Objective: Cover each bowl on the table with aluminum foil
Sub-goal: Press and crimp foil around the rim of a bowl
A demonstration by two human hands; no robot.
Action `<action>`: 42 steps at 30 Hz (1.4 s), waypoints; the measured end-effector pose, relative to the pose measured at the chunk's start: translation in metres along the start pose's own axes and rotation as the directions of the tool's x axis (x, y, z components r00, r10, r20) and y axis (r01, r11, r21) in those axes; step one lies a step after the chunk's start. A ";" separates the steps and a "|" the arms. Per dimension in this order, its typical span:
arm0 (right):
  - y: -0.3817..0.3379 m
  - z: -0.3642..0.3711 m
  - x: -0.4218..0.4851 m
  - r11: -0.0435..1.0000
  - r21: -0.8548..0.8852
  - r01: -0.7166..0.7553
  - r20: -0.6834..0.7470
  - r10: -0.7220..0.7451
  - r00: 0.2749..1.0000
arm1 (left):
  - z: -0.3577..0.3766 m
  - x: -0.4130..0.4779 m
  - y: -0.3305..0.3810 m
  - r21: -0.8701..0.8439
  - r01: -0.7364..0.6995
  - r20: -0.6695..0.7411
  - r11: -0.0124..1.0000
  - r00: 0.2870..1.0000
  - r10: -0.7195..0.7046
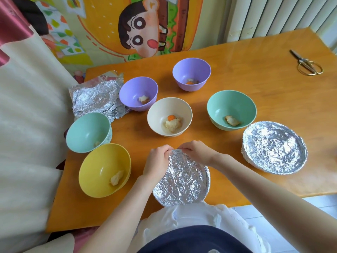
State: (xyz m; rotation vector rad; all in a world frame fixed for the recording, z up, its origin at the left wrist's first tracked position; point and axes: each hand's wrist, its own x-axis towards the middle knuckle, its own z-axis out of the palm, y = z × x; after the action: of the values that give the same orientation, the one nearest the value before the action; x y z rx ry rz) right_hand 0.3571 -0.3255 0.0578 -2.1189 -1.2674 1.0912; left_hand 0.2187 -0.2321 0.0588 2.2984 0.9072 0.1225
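left hand (pixel 158 162): fingers curled, it pinches the foil at the far rim of the near bowl (pixel 182 181).
right hand (pixel 196 152): the same pinch on the foil edge, just beside the left hand.
near bowl: at the middle of the front edge of the worktop (pixel 255 84), its whole top under crumpled foil.
step: i judge it is the pressing of the foil around the rim of this second bowl.
next move: it probably calls for folding the foil down along the rest of the rim, then taking a new sheet for an open bowl.
finished bowl (pixel 274 147): near the right edge, fully covered.
open bowls: six, each with a little food: yellow bowl (pixel 102 167) and left green bowl (pixel 87 130) along the left edge, cream bowl (pixel 169 115) in the middle, right green bowl (pixel 231 111), near purple bowl (pixel 138 92), far purple bowl (pixel 191 73).
foil pile (pixel 96 96): at the far left corner, just beside the near purple bowl.
scissors (pixel 308 64): towards the far right corner, well apart from the bowls.
worktop: orange wood, a little glossy.
room: cartoon hanging (pixel 138 26) behind the far edge, white radiator (pixel 273 15) behind the right corner, cream cloth (pixel 27 106) along the left.
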 end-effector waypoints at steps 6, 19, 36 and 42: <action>-0.002 -0.006 0.002 0.985 0.141 -0.105 0.082 0.094 0.992 | -0.002 -0.006 0.003 0.018 -0.019 -0.048 1.000 0.999 0.020; -0.015 -0.013 0.010 0.974 0.141 -0.175 0.233 0.139 0.962 | -0.005 -0.015 0.012 0.046 -0.110 -0.036 0.993 0.993 0.112; 0.002 -0.002 0.005 1.000 -0.011 0.027 -0.027 -0.027 0.999 | -0.012 -0.009 -0.030 -0.002 0.258 0.053 0.966 0.965 -0.258; 0.000 0.013 -0.001 1.000 -0.008 0.006 -0.044 -0.007 0.999 | -0.007 -0.003 -0.020 -0.126 0.160 0.055 0.979 0.986 -0.155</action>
State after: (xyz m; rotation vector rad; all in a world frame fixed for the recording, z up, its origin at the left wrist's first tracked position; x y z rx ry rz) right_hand 0.3470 -0.3267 0.0503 -2.1311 -1.2592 1.0326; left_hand 0.2020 -0.2192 0.0527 2.0932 1.0240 0.0594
